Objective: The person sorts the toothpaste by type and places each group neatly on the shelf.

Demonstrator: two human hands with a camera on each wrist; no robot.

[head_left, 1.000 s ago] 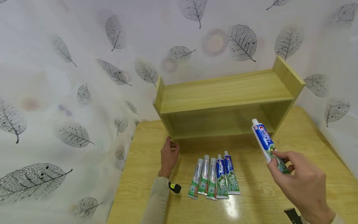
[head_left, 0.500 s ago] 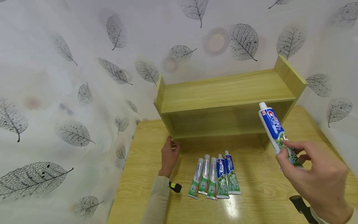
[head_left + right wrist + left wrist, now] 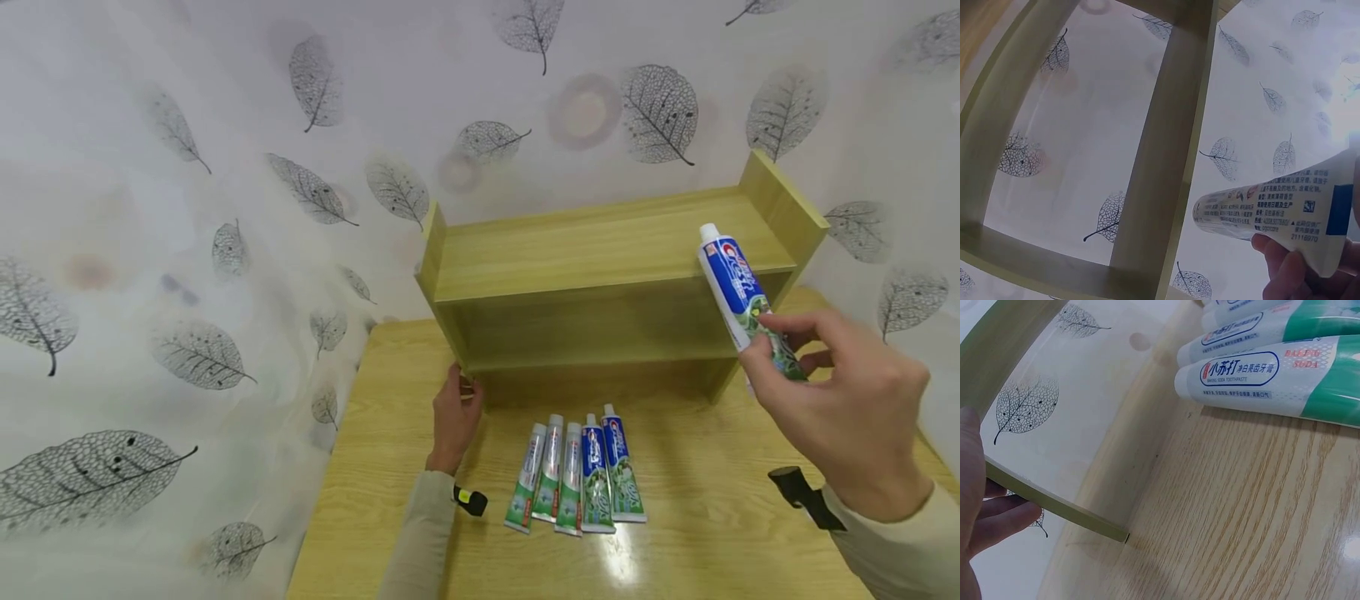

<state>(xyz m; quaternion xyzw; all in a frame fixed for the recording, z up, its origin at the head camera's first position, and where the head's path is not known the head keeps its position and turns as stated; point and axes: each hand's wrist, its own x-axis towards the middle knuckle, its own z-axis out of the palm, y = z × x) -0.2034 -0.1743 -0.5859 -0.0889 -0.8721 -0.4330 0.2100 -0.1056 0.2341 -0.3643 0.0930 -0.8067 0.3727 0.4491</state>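
Observation:
My right hand [image 3: 847, 400] pinches a blue, white and green toothpaste tube [image 3: 738, 287] by its lower part, thumb and fingers on either side. The tube's white cap points up and away, overlapping the right end of the wooden shelf [image 3: 555, 287] in the head view. In the right wrist view the tube's printed back [image 3: 1272, 209] shows. My left hand [image 3: 455, 421] grips the foot of the shelf's left side panel [image 3: 1060, 509], thumb on one side and fingers on the other. Between the hands, several toothpaste tubes [image 3: 572, 479] lie side by side on the table.
The two-level shelf stands at the back of the wood-grain table [image 3: 720, 517], close to a wall covering [image 3: 225, 150] with leaf prints. Of the lying tubes, three are white and green; two blue and green ones [image 3: 617, 454] lie at their right.
My right hand has carried its tube up and to the right, from in front of the lower opening to the upper board's height. The left hand and the lying tubes have stayed put.

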